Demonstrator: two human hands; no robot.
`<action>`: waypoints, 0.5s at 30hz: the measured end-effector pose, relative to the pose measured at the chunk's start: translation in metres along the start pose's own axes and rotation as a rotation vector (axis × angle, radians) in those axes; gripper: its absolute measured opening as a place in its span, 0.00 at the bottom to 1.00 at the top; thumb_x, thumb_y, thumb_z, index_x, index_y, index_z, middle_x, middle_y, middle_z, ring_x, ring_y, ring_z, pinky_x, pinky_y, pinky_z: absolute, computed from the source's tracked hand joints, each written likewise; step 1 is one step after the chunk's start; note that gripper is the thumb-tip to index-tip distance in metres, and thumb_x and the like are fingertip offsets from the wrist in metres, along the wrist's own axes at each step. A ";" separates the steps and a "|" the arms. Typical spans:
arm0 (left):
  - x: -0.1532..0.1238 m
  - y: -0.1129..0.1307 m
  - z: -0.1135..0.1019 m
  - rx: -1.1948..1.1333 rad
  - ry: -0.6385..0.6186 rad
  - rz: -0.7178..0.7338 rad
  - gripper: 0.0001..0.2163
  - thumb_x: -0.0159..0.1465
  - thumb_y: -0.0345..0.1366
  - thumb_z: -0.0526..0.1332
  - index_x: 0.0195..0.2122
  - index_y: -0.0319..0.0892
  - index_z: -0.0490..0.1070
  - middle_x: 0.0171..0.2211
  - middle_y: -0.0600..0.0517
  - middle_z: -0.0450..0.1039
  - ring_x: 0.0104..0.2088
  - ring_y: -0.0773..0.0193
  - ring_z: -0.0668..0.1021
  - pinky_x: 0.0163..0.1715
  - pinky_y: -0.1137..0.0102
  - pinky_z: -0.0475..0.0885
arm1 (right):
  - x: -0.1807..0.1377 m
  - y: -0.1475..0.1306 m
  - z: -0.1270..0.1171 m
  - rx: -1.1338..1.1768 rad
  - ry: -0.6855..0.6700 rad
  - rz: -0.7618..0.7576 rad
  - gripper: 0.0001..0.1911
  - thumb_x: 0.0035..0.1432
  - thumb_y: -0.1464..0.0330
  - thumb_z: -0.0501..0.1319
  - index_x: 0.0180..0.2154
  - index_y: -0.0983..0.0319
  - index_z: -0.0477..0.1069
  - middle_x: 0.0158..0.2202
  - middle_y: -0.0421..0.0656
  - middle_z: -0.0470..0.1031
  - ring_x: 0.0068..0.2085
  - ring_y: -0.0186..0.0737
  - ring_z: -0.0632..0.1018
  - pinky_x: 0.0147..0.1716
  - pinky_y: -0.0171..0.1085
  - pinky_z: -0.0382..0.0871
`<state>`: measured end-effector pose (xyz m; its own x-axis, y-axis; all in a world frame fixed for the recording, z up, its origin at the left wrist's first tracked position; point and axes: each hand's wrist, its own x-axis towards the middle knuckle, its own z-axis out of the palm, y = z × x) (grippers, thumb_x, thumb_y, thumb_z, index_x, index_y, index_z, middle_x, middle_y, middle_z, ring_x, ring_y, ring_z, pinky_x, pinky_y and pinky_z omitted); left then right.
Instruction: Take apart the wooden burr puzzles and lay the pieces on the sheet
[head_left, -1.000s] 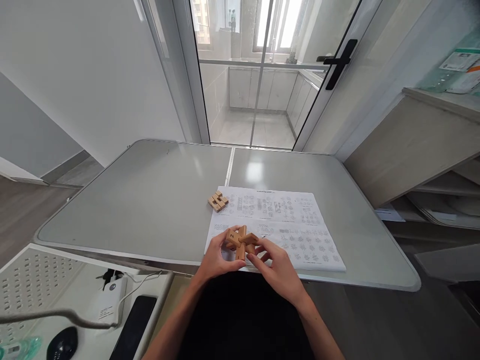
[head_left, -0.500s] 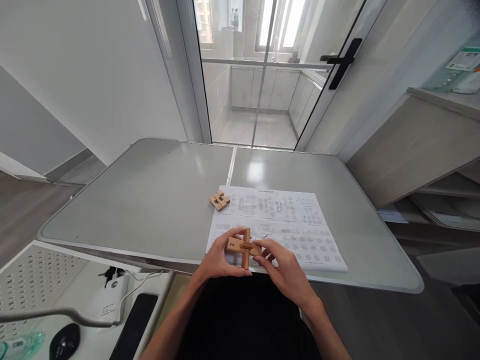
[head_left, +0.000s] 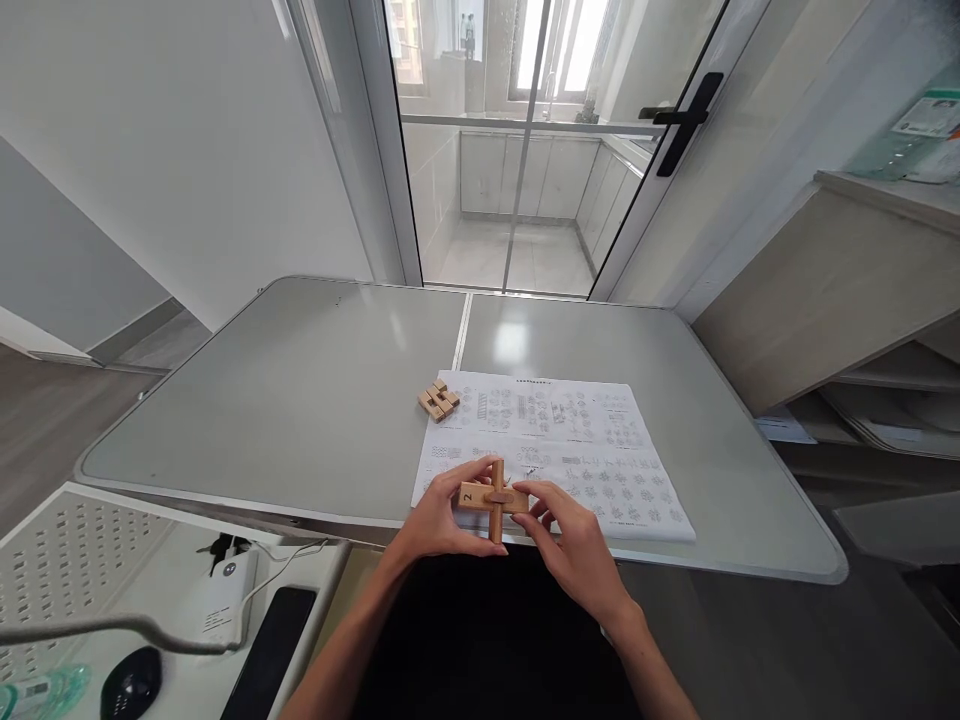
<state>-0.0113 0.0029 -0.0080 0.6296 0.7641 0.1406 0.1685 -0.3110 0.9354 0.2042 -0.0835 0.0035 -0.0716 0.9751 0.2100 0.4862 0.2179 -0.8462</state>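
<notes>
Both hands hold a wooden cross-shaped puzzle (head_left: 491, 496) just above the near edge of the grey table (head_left: 315, 400). Its horizontal bar carries a printed "2" at the left end, and an upright bar crosses it. My left hand (head_left: 439, 520) grips the left end from below. My right hand (head_left: 566, 535) pinches the right end with fingertips. Under the puzzle lies a white instruction sheet (head_left: 570, 450) printed with small diagrams. A small stack of loose wooden puzzle pieces (head_left: 438, 399) rests at the sheet's far left corner, apart from both hands.
A white perforated side surface (head_left: 67, 560) at lower left carries a white power bank (head_left: 221, 600) with cable, a black phone (head_left: 262, 655) and a dark mouse (head_left: 127, 682). Wooden shelves (head_left: 862, 300) stand to the right. Glass sliding doors (head_left: 525, 150) rise behind the table.
The puzzle has been turned in my hands from a splayed star shape to a flat cross with the "2" facing up. Both hands stayed at the table's near edge.
</notes>
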 end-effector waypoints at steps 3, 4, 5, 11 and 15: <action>0.000 0.002 0.000 -0.013 0.010 0.002 0.48 0.44 0.47 0.81 0.67 0.44 0.67 0.56 0.42 0.77 0.55 0.44 0.79 0.61 0.50 0.71 | -0.001 -0.001 0.002 0.010 -0.003 -0.009 0.13 0.74 0.65 0.56 0.57 0.54 0.70 0.51 0.47 0.78 0.37 0.42 0.80 0.37 0.42 0.76; 0.000 0.003 0.000 -0.017 0.014 0.004 0.48 0.44 0.48 0.81 0.67 0.44 0.68 0.56 0.42 0.77 0.54 0.44 0.79 0.60 0.51 0.72 | -0.001 -0.001 0.001 0.017 -0.009 -0.018 0.13 0.74 0.65 0.56 0.57 0.55 0.70 0.51 0.46 0.78 0.37 0.42 0.80 0.37 0.41 0.76; 0.000 0.003 0.000 -0.020 0.019 0.006 0.48 0.44 0.48 0.81 0.66 0.44 0.68 0.56 0.42 0.77 0.54 0.44 0.79 0.60 0.51 0.72 | -0.001 -0.001 0.001 0.024 -0.014 -0.027 0.13 0.75 0.65 0.56 0.57 0.54 0.70 0.51 0.46 0.78 0.37 0.41 0.80 0.36 0.41 0.76; 0.000 0.005 0.001 0.001 0.012 0.019 0.46 0.46 0.48 0.81 0.66 0.45 0.68 0.53 0.45 0.77 0.51 0.48 0.79 0.56 0.55 0.74 | -0.003 0.003 -0.002 0.015 -0.007 -0.052 0.12 0.74 0.66 0.57 0.57 0.54 0.70 0.50 0.45 0.78 0.35 0.39 0.79 0.35 0.39 0.77; 0.001 0.005 0.002 -0.007 -0.032 0.024 0.47 0.46 0.48 0.81 0.67 0.46 0.66 0.53 0.45 0.77 0.52 0.49 0.78 0.57 0.55 0.73 | -0.005 0.007 -0.002 -0.012 0.020 -0.090 0.13 0.74 0.66 0.57 0.57 0.54 0.69 0.50 0.45 0.78 0.36 0.39 0.80 0.36 0.39 0.78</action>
<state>-0.0086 0.0015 -0.0041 0.6570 0.7383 0.1525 0.1480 -0.3247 0.9342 0.2092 -0.0871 -0.0026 -0.0975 0.9506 0.2947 0.4888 0.3036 -0.8178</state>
